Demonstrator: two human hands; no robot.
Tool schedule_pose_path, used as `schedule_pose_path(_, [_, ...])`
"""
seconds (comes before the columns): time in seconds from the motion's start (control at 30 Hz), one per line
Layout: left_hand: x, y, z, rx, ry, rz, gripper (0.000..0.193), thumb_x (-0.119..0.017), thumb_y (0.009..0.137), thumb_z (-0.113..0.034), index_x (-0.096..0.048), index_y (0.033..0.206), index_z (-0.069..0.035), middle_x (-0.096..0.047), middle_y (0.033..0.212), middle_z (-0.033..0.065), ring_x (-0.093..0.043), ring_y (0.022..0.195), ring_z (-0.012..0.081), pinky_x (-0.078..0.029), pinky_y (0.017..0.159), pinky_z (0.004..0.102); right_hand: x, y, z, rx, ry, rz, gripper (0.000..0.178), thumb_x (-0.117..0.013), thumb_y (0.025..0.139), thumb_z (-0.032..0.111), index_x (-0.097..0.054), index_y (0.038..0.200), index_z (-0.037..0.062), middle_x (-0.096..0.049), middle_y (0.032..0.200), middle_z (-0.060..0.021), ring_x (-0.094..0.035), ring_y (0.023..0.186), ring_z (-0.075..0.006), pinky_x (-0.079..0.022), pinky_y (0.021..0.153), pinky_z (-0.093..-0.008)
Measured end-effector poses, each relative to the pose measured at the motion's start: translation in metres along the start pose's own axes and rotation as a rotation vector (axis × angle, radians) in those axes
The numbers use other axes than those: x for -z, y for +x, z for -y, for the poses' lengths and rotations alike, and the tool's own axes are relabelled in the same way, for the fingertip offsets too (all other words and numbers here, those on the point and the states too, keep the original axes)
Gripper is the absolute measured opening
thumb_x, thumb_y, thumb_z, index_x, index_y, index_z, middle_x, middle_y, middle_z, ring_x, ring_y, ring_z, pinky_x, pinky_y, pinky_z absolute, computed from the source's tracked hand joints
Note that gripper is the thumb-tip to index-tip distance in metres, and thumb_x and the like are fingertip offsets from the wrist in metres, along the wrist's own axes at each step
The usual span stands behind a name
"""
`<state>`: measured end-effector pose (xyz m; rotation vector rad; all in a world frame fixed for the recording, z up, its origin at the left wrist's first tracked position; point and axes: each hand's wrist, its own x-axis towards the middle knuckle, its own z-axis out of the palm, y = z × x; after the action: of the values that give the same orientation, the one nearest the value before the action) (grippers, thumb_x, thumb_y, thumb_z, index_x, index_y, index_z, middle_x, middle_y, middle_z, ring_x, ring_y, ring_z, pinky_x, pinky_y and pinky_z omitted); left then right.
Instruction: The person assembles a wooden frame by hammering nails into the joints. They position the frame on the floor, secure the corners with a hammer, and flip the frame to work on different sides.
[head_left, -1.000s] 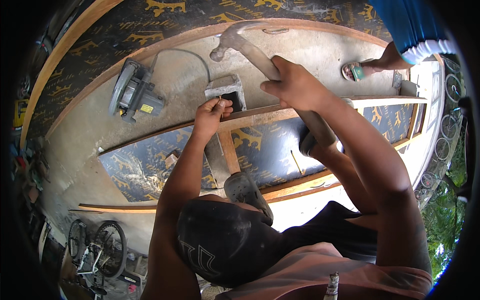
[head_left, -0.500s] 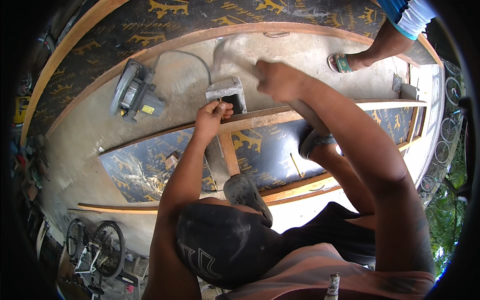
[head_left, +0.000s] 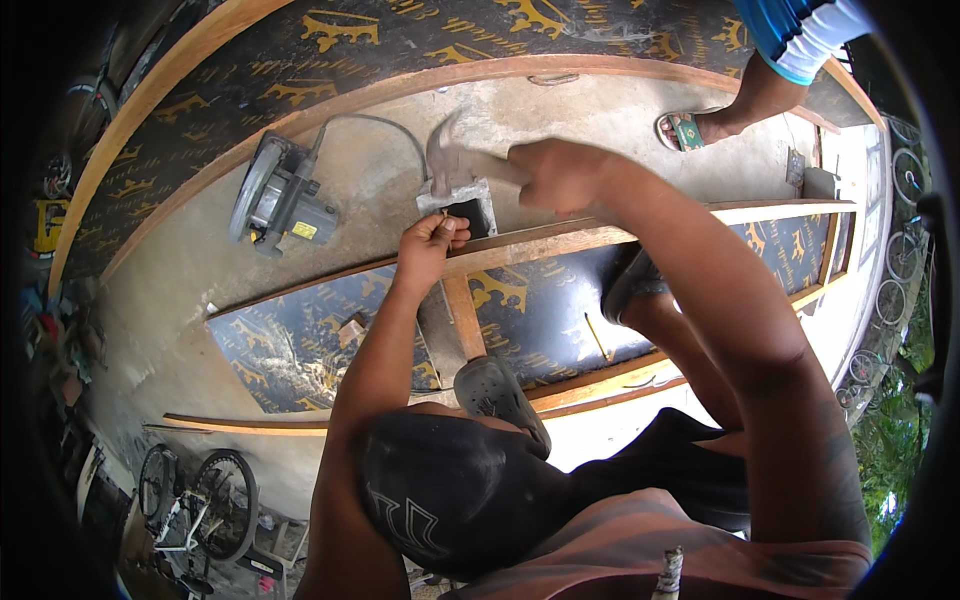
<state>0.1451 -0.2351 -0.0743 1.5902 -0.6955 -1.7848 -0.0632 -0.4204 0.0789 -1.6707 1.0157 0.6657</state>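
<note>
My right hand (head_left: 562, 178) is closed around the handle of a claw hammer (head_left: 443, 158). The hammer's head, slightly blurred, is down at the far edge of a grey concrete block (head_left: 480, 187), just above my left fingertips. My left hand (head_left: 428, 245) is closed in a pinch at the block's near left side, beside its dark opening. Between thumb and fingers stands a thin piece that looks like a nail (head_left: 445, 213), mostly hidden. Right behind the wooden edge of a framed dark panel (head_left: 540, 292) sits the block.
A corded circular saw (head_left: 292, 200) lies left on the concrete floor. Along the far side stands a long wood-edged panel (head_left: 440, 20). Another person's sandalled foot (head_left: 690, 131) is at the far right. My shoe (head_left: 500, 400) rests by the frame's crosspiece, and bicycles (head_left: 200, 510) stand lower left.
The hammer head has swung down toward the block and my left fingertips. My left hand keeps its pinch. The whole view has shifted slightly.
</note>
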Motion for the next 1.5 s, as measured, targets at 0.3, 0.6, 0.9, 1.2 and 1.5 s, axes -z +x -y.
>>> schedule_pose_path(0.3, [0.003,0.003,0.004,-0.003,0.056,0.019,0.029,-0.055,0.111,-0.020,-0.072,0.116,0.003,-0.075,0.104,0.0101,-0.071,0.090,0.0159,-0.059,0.084,0.0316,-0.015,0.004,-0.008,0.052,-0.198,-0.057,0.034,-0.063,0.091,0.014,-0.059,0.119,-0.0049,-0.073,0.106,-0.0250,-0.076,0.079,-0.0324,-0.060,0.075,-0.0420])
schedule_pose_path(0.6, [0.034,-0.039,0.036,-0.115,0.272,-0.292,0.048,-0.065,0.106,-0.036,-0.060,0.137,0.000,-0.073,0.112,0.0099,-0.070,0.101,0.0187,-0.056,0.088,0.0349,0.008,-0.001,-0.003,-0.083,0.485,-0.366,0.029,-0.067,0.093,0.015,-0.054,0.111,-0.0029,-0.066,0.078,-0.0142,-0.067,0.059,-0.0206,-0.054,0.053,-0.0374])
schedule_pose_path(0.9, [-0.014,-0.099,0.054,-0.018,0.644,-0.298,0.076,-0.070,0.098,-0.044,-0.038,0.152,0.000,-0.045,0.146,0.0290,-0.057,0.124,0.0473,-0.054,0.097,0.0503,0.058,0.008,-0.002,0.032,0.293,-0.206,0.039,-0.070,0.091,0.018,-0.057,0.120,-0.0041,-0.069,0.090,-0.0167,-0.067,0.061,-0.0232,-0.057,0.054,-0.0385])
schedule_pose_path(1.2, [-0.024,-0.110,0.061,0.236,0.787,-0.027,0.077,-0.066,0.100,-0.043,-0.025,0.146,0.002,-0.040,0.145,0.0329,-0.058,0.120,0.0540,-0.053,0.096,0.0589,-0.017,0.013,-0.037,0.150,-0.152,-0.132,0.034,-0.067,0.096,0.022,-0.054,0.119,0.0009,-0.068,0.095,-0.0177,-0.070,0.069,-0.0218,-0.057,0.060,-0.0388])
schedule_pose_path(1.5, [-0.010,-0.109,0.084,0.238,0.798,0.091,0.090,-0.073,0.095,-0.045,-0.018,0.148,0.003,-0.048,0.141,0.0349,-0.064,0.115,0.0538,-0.055,0.095,0.0555,0.037,0.008,0.006,-0.061,0.467,-0.638,0.037,-0.069,0.092,0.021,-0.053,0.113,-0.0049,-0.072,0.082,-0.0191,-0.075,0.070,-0.0311,-0.060,0.063,-0.0440])
